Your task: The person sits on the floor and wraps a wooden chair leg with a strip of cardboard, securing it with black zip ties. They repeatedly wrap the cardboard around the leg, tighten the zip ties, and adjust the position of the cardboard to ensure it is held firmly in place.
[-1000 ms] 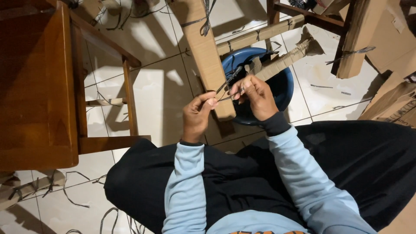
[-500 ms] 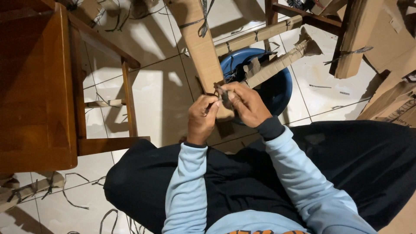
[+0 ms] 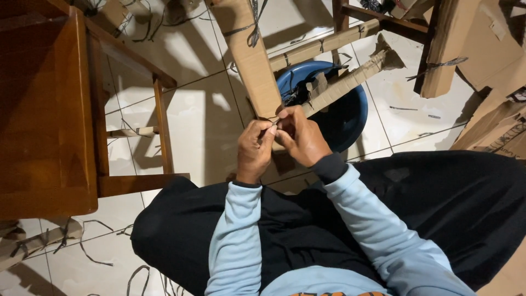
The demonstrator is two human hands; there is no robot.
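My left hand [image 3: 253, 152] and my right hand [image 3: 302, 141] meet fingertip to fingertip at the near end of a long cardboard-wrapped bar [image 3: 249, 55]. The bar slants up and away from my lap. Both hands pinch a thin strap end [image 3: 273, 122] against the cardboard; my fingers hide most of it. Dark straps tie the bar further up. A second cardboard-wrapped bar [image 3: 350, 77] lies across a blue basin [image 3: 353, 118] just beyond my right hand.
A brown wooden chair [image 3: 49, 109] stands at the left, with a rung near my left knee. Cardboard sheets [image 3: 493, 115] pile up at the right. Loose dark straps [image 3: 93, 257] lie on the white tiled floor. My dark-clothed legs fill the foreground.
My right hand, which held a dark tool raised over the basin, has come down to the left. It now meets my left hand at the bar's end, and the tool is out of sight.
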